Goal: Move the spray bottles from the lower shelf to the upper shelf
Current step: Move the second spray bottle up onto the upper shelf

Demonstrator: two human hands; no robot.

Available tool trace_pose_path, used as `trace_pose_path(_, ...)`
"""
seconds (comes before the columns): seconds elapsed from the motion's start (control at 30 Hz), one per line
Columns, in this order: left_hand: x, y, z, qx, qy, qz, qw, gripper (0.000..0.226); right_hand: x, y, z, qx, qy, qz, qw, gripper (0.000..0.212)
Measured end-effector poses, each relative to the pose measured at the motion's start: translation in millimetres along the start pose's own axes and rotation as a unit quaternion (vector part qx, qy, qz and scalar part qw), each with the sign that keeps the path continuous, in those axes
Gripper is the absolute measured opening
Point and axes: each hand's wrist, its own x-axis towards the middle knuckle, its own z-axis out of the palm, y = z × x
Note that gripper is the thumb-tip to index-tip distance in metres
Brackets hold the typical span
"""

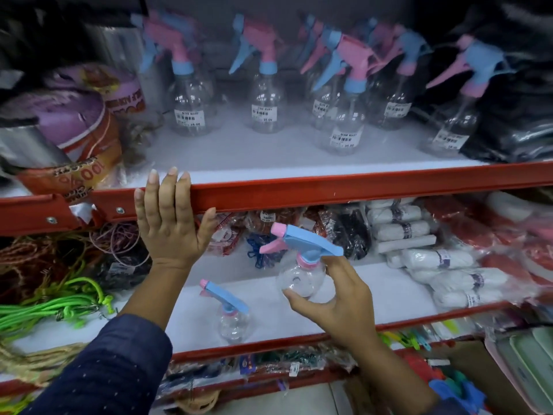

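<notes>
The right hand (335, 298), low and right of centre in the frame, grips a clear spray bottle (302, 265) by its rounded body — thumb on the near side, fingers curled over the shoulder just under the pink collar. Its blue head with the pink trigger and nozzle points toward the left of the frame, and the bottle is lifted clear of the white lower shelf (374, 295), in front of the gap between the two shelves.

A second spray bottle (229, 313) of the same colouring stands upright on that lower shelf, just left of the held one and near the front edge, untouched.

The left hand (170, 223) lies flat against the red front rail (329, 187) of the upper shelf (269, 154), left of centre — fingers spread and reaching over the rail's top, thumb out to the right, holding nothing. Its dark blue dotted sleeve (104, 369) fills the lower left corner.

On the upper shelf a loose row of spray bottles (263, 85) stands upright, some with pink heads and blue triggers, others the reverse, each with a white price label; they look blurred. To their left sit purple and orange packaged rolls (77, 121); at the far right, black wrapped goods (514, 115).

On the lower shelf, white bundled rolls in plastic (434, 259) lie on the right, and coiled cords, some bright green (51, 310), on the left.
</notes>
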Motion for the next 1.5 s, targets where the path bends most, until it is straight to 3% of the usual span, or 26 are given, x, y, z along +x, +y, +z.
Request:
trace_pose_path(0.27, 2, 1, -5, -0.005, -0.031, -0.016, 0.999, 0.056, 66, -62, -58, 0.063, 0.011, -0.118, 0.991, 0.06)
trace_pose_path(0.43, 6, 3, -9, -0.017, -0.04, -0.022, 0.999, 0.055, 104, -93, -71, 0.084, 0.038, -0.145, 0.985, 0.058)
trace_pose_path(0.6, 6, 2, -12, -0.019, -0.061, -0.033, 0.997, 0.056, 149, -108, -64, 0.104, 0.021, -0.12, 0.987, 0.063)
trace_pose_path(0.93, 7, 1, -15, -0.042, -0.103, -0.04, 0.993, 0.059, 217, -97, -22, 0.018, -0.044, -0.07, 0.996, 0.042)
trace_pose_path(1.13, 6, 1, -14, -0.042, -0.112, -0.041, 0.992, 0.06, 227, -88, -11, -0.043, -0.064, -0.02, 0.997, 0.066)
trace_pose_path(1.5, 5, 2, -11, -0.042, -0.104, -0.045, 0.993, 0.058, 228, -82, -8, -0.062, -0.084, 0.02, 0.994, 0.064)
